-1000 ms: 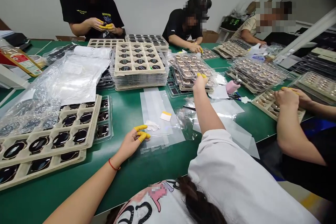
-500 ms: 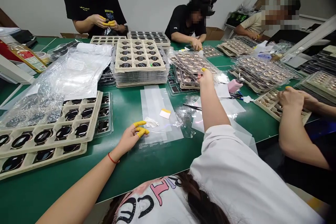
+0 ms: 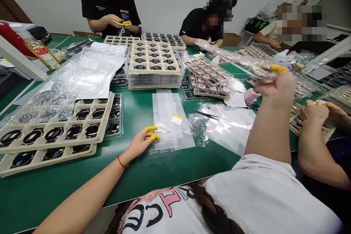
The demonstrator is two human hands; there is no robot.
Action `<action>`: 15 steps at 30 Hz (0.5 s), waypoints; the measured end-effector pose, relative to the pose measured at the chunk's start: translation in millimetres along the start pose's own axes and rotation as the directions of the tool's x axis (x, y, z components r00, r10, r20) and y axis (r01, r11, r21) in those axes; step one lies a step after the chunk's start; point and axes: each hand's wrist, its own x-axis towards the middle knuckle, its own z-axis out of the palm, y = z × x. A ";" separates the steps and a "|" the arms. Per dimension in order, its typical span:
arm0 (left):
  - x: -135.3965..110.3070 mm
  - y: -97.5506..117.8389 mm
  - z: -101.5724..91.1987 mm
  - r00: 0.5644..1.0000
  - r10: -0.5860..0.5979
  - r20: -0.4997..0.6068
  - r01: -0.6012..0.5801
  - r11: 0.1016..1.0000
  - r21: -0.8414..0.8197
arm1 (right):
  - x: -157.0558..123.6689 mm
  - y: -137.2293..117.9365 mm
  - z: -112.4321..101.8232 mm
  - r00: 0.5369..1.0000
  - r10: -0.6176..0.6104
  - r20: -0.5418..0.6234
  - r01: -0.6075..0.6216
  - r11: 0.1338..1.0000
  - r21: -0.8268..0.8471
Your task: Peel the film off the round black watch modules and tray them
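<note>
My right hand (image 3: pixel 276 82), with yellow finger cots, grips one end of a clear plastic tray (image 3: pixel 236 58) with shiny round parts in it. The tray is raised and tilted above the table, blurred by motion. Below its left part sits a stack of similar clear trays (image 3: pixel 207 76). My left hand (image 3: pixel 144 139) rests low over a clear plastic sheet (image 3: pixel 181 142), fingers apart and in yellow cots. Its fingertips are beside a crumpled white wipe (image 3: pixel 163 128); whether they touch it I cannot tell. A small white card with a yellow edge (image 3: pixel 177 119) lies just beyond.
Cream trays of dark round lenses (image 3: pixel 52 135) stand at left under bubble wrap (image 3: pixel 82 69). A tall tray stack (image 3: pixel 155 80) is at centre back. Black tweezers (image 3: pixel 207 115) and a pink bottle (image 3: pixel 251 95) lie rightward. Co-workers sit opposite; another person's hands (image 3: pixel 315 111) work at right.
My right hand has lifted the clear tray off the stack and carried it up and to the right. My left hand stays by the wipe. The view has shifted slightly.
</note>
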 end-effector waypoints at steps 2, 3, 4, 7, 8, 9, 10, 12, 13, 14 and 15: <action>-0.2 -0.2 -0.1 1.000 -0.001 -0.002 0.001 1.000 -0.005 | 2.7 -23.7 -1.8 0.981 0.087 0.174 -0.100 0.993 0.069; -0.3 0.0 -0.1 1.000 -0.002 -0.001 0.002 1.000 -0.007 | 1.9 -36.3 0.4 0.959 0.110 0.261 -0.146 0.981 0.126; -0.3 0.3 -0.1 1.000 -0.003 -0.001 0.003 1.000 -0.009 | -0.2 -49.0 5.0 0.936 0.101 0.337 -0.171 0.968 0.185; -0.7 1.8 0.2 1.000 -0.008 -0.001 0.008 1.000 -0.016 | -10.9 -82.8 34.3 0.855 0.048 0.516 -0.218 0.936 0.275; -1.0 2.3 0.4 1.000 -0.010 0.000 0.010 1.000 -0.019 | -15.4 -91.1 49.4 0.820 0.057 0.569 -0.235 0.941 0.244; -1.3 2.8 0.7 1.000 -0.012 0.001 0.012 1.000 -0.022 | -20.3 -97.2 66.8 0.787 0.078 0.612 -0.240 0.952 0.188; -1.7 3.3 1.1 1.000 -0.014 0.003 0.014 1.000 -0.027 | -25.7 -100.9 86.3 0.766 0.102 0.635 -0.231 0.965 0.124; -2.5 4.0 2.0 1.000 -0.019 0.009 0.019 0.999 -0.036 | -37.7 -100.6 129.3 0.750 0.127 0.650 -0.169 0.986 0.002; -2.9 4.1 2.3 1.000 -0.020 0.011 0.021 0.999 -0.041 | -44.2 -96.9 151.2 0.761 0.124 0.636 -0.129 0.991 -0.038; -3.2 4.1 2.6 1.000 -0.022 0.012 0.022 0.999 -0.044 | -51.0 -91.1 172.3 0.783 0.103 0.613 -0.064 0.994 -0.085; -3.4 3.9 2.8 1.000 -0.023 0.013 0.023 0.999 -0.045 | -57.7 -83.8 191.9 0.814 0.064 0.578 0.007 0.993 -0.119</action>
